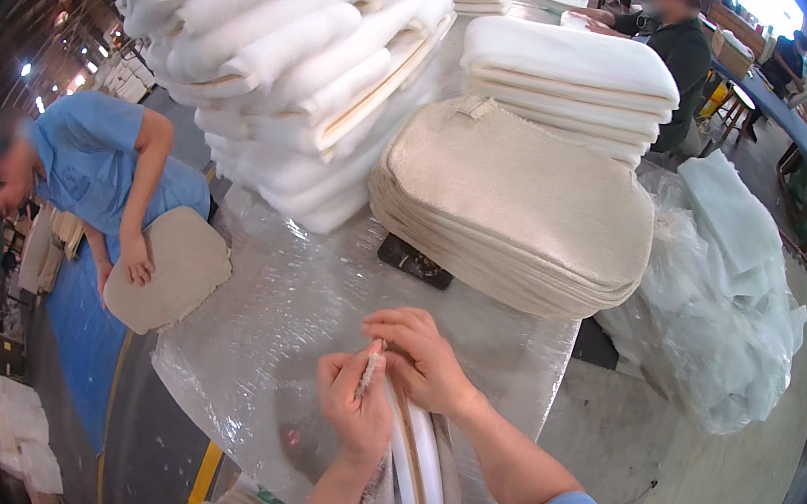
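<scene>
A: Which step is in hand here, would you say?

B: It looks like fitting or closing the edge of a cushion piece. The left hand (356, 409) pinches a fuzzy beige edge between thumb and fingers, and the right hand (422, 360) curls over the top of the same piece, fingers closed on it. Both are grasping; neither is slack.

A: And where is the piece itself?

B: The pad (418, 476) stands on edge between the forearms, at the near edge of the plastic-covered table (265, 316), close to the body. I see a white foam layer with a tan strip along it and a beige cover either side (the very bottom runs out of the picture).

A: What else is around?

B: Beyond the hands lies a stack of flat beige covers (519, 211), and behind that piles of white foam pads (285, 66). A small dark object (415, 259) lies on the table in front of the stack. On the left a co-worker in blue rests a hand on another beige pad (170, 269).

A: What does the next move call for?

B: My guess: a firm pinch that walks along the rim while the right hand steadies the pad, so that cover and foam stay lined up. A loose grip could let the cover slip off the foam.
</scene>
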Demonstrator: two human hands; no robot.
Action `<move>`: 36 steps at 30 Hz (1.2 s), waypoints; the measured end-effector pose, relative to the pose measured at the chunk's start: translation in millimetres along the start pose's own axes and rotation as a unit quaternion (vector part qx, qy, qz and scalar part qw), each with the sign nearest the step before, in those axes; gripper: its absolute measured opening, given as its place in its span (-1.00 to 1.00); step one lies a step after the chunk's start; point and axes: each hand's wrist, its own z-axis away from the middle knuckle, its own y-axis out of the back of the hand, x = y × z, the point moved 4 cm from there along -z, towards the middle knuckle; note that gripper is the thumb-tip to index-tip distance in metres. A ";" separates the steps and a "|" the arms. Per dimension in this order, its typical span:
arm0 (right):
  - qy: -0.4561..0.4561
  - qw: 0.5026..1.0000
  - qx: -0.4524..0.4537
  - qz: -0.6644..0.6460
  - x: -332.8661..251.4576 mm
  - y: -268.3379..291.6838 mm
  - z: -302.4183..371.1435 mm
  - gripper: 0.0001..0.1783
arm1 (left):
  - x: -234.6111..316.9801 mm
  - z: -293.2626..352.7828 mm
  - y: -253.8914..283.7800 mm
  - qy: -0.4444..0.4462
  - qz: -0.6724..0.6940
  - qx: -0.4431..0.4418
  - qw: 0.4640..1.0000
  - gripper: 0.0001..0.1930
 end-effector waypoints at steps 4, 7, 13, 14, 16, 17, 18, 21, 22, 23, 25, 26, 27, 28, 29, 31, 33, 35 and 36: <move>0.027 0.999 -0.008 0.036 5.6 3.2 1.8 -0.83 | -31.6 -31.6 9.9 0.105 0.217 -0.042 0.970 -0.72; 0.009 1.000 0.022 0.011 5.5 -11.3 10.1 -0.84 | -62.2 -73.5 -10.8 0.202 0.359 -0.076 0.908 -0.57; 0.035 0.995 0.085 0.029 3.8 -7.3 20.5 -0.84 | -61.0 -70.7 -61.9 0.256 0.399 -0.354 0.806 -0.40; 0.038 0.995 0.090 0.029 2.0 -7.1 20.3 -0.84 | -63.7 -67.6 -60.4 0.241 0.401 -0.343 0.815 -0.40; 0.039 0.994 0.097 0.026 2.5 -8.6 23.3 -0.83 | -67.1 -56.2 -57.4 0.251 0.443 -0.296 0.809 -0.39; 0.039 0.994 0.100 0.025 3.6 -9.4 25.1 -0.83 | -66.5 -46.2 -59.6 0.275 0.481 -0.259 0.791 -0.40; 0.042 0.993 0.103 0.024 3.5 -10.2 25.1 -0.83 | -66.9 -41.0 -59.0 0.294 0.518 -0.222 0.772 -0.40; 0.035 0.994 0.105 0.019 -3.7 -11.3 24.5 -0.83 | -72.0 -37.4 -51.6 0.232 0.492 -0.264 0.797 -0.43; 0.043 0.994 0.101 0.020 -3.6 -13.0 24.3 -0.83 | -75.8 -39.2 -50.3 0.228 0.463 -0.258 0.817 -0.45; 0.051 0.994 0.097 0.021 0.1 -16.0 24.9 -0.83 | -81.3 -41.6 -50.6 0.224 0.433 -0.251 0.836 -0.47; 0.034 0.996 0.088 -0.005 1.0 -18.0 25.5 -0.80 | -97.5 -48.1 -49.5 0.220 0.402 -0.235 0.857 -0.51; -0.003 0.996 0.082 -0.035 4.9 -19.2 29.2 -0.78 | -115.6 -50.7 -49.8 0.231 0.398 -0.228 0.858 -0.53; -0.044 0.994 0.082 -0.060 5.5 -17.5 40.7 -0.75 | -122.3 -48.8 -46.4 0.245 0.395 -0.228 0.856 -0.55; -0.097 0.987 0.083 -0.096 6.2 -9.3 55.5 -0.70 | -126.0 -55.4 -38.5 0.171 0.330 -0.214 0.903 -0.56; -0.156 0.975 0.083 -0.132 7.1 5.7 79.4 -0.63 | -127.4 -60.5 -26.7 0.101 0.260 -0.198 0.940 -0.58; -0.231 0.953 0.055 -0.187 5.3 34.1 134.2 -0.43 | -175.3 -57.1 23.9 0.142 0.216 -0.094 0.962 -0.62; -0.291 0.933 0.039 -0.207 5.8 76.5 194.9 -0.27 | -191.8 -33.1 59.3 0.217 0.263 0.010 0.940 -0.68; -0.327 0.907 0.056 -0.259 -5.1 90.9 233.8 -0.20 | -208.0 -7.8 106.4 0.199 0.304 0.080 0.928 -0.72; -0.330 0.897 0.083 -0.283 -6.2 93.4 245.2 -0.18 | -214.7 6.0 115.0 0.284 0.369 0.133 0.875 -0.71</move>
